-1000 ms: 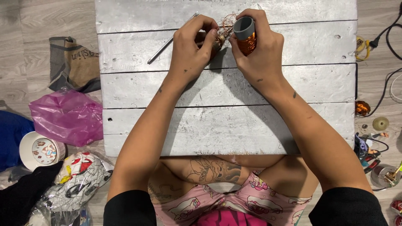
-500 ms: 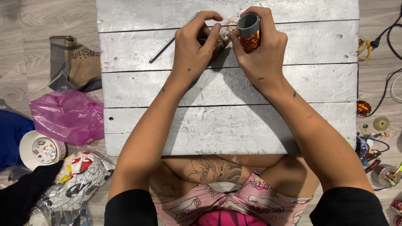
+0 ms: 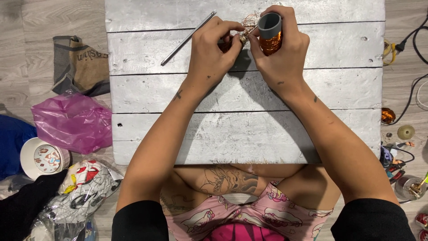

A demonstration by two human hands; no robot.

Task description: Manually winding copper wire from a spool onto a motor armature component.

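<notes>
My right hand (image 3: 281, 53) grips a grey tube wound with copper wire (image 3: 270, 32), held upright over the far part of a grey plank board (image 3: 240, 125). My left hand (image 3: 211, 56) is right beside it, fingertips pinching a small tangle of thin copper wire (image 3: 248, 22) between the two hands. A thin metal rod (image 3: 187, 38) lies slanted on the board just left of my left hand.
On the floor at left lie a pink plastic bag (image 3: 71, 121), a brown pouch (image 3: 80, 64), a white tape roll (image 3: 42, 157) and printed bags (image 3: 80, 192). Cables (image 3: 412, 49), a copper spool (image 3: 388, 115) and small parts sit at right.
Both hands have stayed close together at the board's far part, shifting only slightly while working the wire at the tube.
</notes>
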